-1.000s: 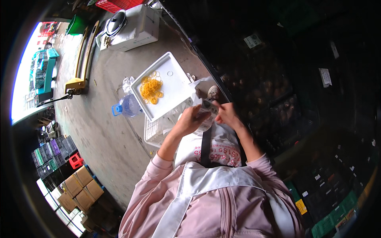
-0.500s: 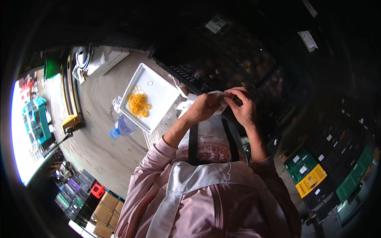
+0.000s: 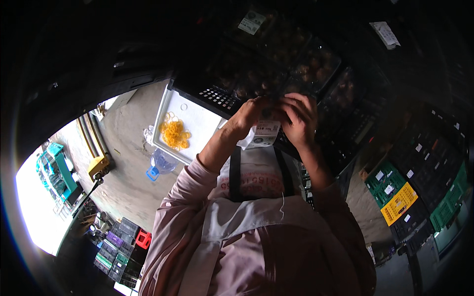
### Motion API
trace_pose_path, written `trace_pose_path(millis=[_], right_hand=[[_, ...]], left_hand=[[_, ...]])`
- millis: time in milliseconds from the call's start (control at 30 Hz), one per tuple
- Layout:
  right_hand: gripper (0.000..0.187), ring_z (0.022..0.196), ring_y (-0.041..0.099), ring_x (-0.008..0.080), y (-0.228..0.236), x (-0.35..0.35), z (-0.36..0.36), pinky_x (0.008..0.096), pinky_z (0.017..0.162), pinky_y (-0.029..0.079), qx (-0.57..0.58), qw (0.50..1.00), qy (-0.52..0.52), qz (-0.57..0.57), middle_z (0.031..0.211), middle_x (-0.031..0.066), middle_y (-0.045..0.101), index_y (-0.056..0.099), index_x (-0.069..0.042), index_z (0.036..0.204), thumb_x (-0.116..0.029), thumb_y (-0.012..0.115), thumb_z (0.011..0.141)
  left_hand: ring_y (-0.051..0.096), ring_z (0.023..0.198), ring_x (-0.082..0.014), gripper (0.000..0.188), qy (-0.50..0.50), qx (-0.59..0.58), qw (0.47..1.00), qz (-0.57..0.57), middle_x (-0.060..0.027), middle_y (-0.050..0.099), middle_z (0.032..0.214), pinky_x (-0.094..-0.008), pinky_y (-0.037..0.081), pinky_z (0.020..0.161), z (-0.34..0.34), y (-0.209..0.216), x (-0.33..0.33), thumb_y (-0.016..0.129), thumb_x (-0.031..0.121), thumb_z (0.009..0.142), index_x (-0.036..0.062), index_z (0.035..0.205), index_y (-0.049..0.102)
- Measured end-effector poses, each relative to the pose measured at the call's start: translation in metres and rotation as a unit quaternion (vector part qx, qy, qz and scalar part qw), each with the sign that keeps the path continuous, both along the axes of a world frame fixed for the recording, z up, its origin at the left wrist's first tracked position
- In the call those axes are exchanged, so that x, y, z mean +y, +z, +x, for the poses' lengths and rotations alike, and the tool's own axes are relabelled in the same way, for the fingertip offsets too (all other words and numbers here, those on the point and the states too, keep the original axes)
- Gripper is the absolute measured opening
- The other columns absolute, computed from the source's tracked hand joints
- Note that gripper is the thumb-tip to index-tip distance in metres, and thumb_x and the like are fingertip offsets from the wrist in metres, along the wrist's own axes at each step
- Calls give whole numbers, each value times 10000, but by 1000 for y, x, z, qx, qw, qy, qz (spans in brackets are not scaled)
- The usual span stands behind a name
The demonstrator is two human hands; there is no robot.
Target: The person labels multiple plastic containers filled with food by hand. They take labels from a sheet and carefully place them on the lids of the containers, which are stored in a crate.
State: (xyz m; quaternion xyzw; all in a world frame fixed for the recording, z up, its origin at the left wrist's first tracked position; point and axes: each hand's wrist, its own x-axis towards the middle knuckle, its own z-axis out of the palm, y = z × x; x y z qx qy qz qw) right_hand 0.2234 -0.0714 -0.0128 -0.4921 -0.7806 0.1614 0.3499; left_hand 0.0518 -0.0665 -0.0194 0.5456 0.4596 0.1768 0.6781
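My left hand [image 3: 245, 120] is closed at the top of a white sheet of printed labels [image 3: 265, 133], which hangs below it in front of my apron. Close beside it, my right hand [image 3: 300, 118] has its fingers bent inward, and shadow hides what they pinch. Both hands are at the near edge of a black crate [image 3: 217, 98]. Inside lie clear-topped packs of brown, roundish produce [image 3: 313, 68], dim in the shade. One pack near the far side bears a white label [image 3: 252, 22].
Left of the crate is a white tray [image 3: 202, 116] with a heap of yellow rubber bands [image 3: 175, 134]. A clear plastic bottle [image 3: 162, 165] with a blue cap lies beside it. Stacked green crates [image 3: 385, 185] and a yellow crate [image 3: 399, 203] stand at right; a yellow pallet jack [image 3: 98, 165] at left.
My hands have moved slightly up and left over the crate edge. The label sheet now hangs with its printed side showing. My view has shifted, with the crate covering more of the tray.
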Motion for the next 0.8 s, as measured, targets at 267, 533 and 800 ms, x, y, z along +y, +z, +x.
trace_pose_path(millis=[267,533,800], right_hand=[[254,915,507,195,-7,2,0,323,771,393,42,998,-21,-49,927,-17,580,611,-90,842,-98,694,602],[140,854,523,169,-9,0,6,301,719,387,24,1000,-16,12,869,-30,597,629,-106,728,-76,675,599],[163,857,518,168,-4,-3,11,310,725,377,-8,999,12,31,845,-27,593,600,-88,735,-64,671,591]], left_hand=[[536,746,-174,351,52,-37,998,-14,-115,553,913,-273,423,636,10,-5,6,326,163,826,6,1077,515],[553,711,-224,199,13,-12,983,180,-156,562,808,-301,430,620,14,9,6,429,50,758,-19,912,533],[577,798,-247,242,61,-33,990,120,-150,582,873,-294,449,689,15,0,2,464,37,749,-17,976,528]])
